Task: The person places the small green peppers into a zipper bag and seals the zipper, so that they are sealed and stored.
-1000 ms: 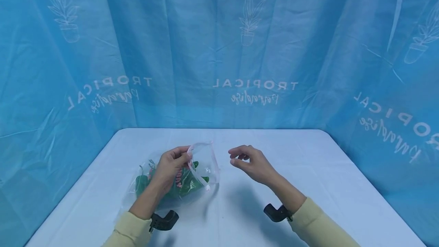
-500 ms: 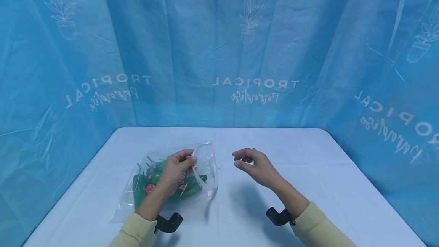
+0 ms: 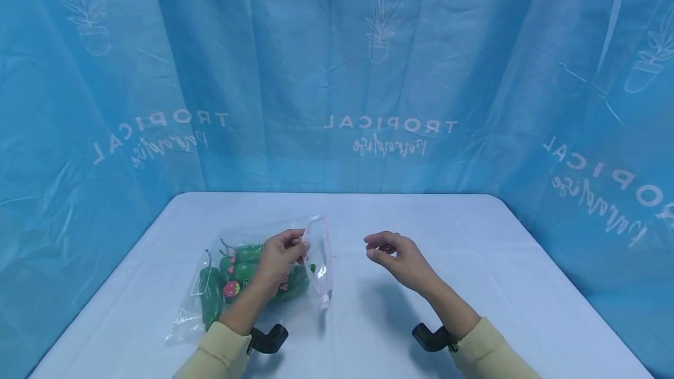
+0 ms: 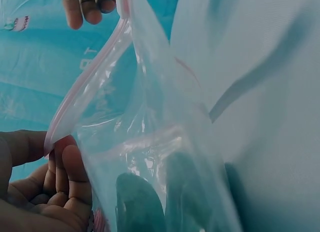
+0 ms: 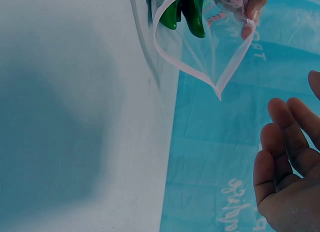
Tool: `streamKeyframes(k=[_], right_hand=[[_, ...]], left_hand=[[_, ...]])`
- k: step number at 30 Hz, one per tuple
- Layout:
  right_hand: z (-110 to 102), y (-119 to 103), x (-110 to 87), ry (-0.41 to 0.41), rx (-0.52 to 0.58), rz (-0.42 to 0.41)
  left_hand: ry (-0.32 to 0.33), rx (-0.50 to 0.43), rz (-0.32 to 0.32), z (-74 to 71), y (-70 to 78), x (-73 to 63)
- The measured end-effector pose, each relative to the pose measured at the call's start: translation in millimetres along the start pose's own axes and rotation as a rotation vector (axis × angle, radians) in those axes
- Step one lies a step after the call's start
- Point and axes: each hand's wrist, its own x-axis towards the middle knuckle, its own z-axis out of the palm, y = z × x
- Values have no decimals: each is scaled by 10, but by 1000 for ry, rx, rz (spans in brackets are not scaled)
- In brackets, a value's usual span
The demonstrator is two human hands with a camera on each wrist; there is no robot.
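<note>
A clear zip bag (image 3: 185, 316) with a pink-edged mouth lies at the table's left. Several green peppers (image 3: 212, 296) show through its plastic, along with pink printed marks. My left hand (image 3: 275, 265) pinches the near-side edge of the mouth between thumb and fingers, and that mouth gapes toward the right. In the right wrist view the bag's rim (image 5: 172, 63) forms an open loop with pepper tips (image 5: 194, 14) inside. Apart from the bag, my right hand (image 3: 402, 259) hovers over the table, fingers loosely bent and holding nothing. My left forearm hides part of the bag.
A white-covered table (image 3: 411, 215) stretches beneath both hands, its far edge against a blue printed curtain (image 3: 295, 75). The curtain also encloses the left and right sides. Each wrist carries a black camera mount (image 3: 270, 338).
My left hand has shifted right while pinching the bag's edge, and the mouth looks narrower from above. More of the peppers shows. My right hand has drifted slightly right, away from the bag.
</note>
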Motion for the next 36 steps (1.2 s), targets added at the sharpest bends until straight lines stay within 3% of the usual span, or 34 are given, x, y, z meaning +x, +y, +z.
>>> streamKeyframes(k=[10,22,31,36], right_hand=[[31,47,-24,-8,10,49],[82,104,-46,-7,2,37],[111,96,-59,-10,-13,41],[116,100,-63,-12,-14,37]], left_hand=[[-7,152,67,111,-41,4],[10,354,156,164,16,-72],[51,368,170,120,81,-203],[23,279,163,65,108,-324]])
